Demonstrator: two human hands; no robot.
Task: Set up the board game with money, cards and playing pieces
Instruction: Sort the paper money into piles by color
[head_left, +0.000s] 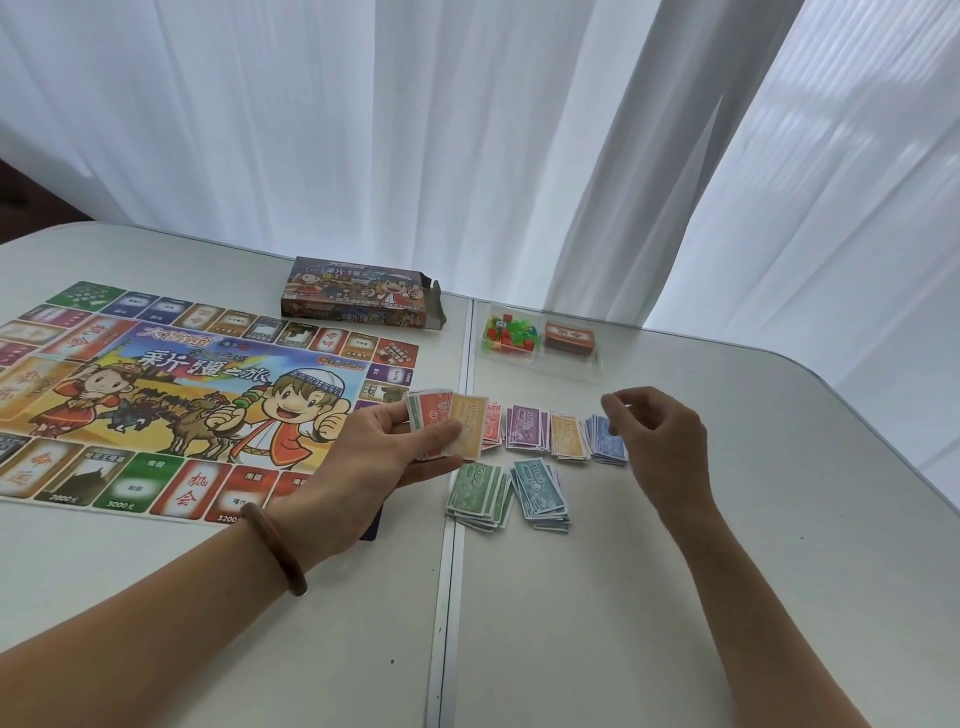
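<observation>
step: colour-sorting money, I reckon | left hand (363, 452) grips fan of red and orange paper notes (470, 415), right of printed board (156, 395) | right hand (660, 431) loosely curled, looks empty, over blue note pile (610, 444) | I'd peel one orange, square it on orange note pile (567, 439)

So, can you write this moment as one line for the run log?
step: sorting | left hand: holds mixed notes | right hand: at blue pile, grip unclear | board: laid out | pieces, cards: in tray
</observation>
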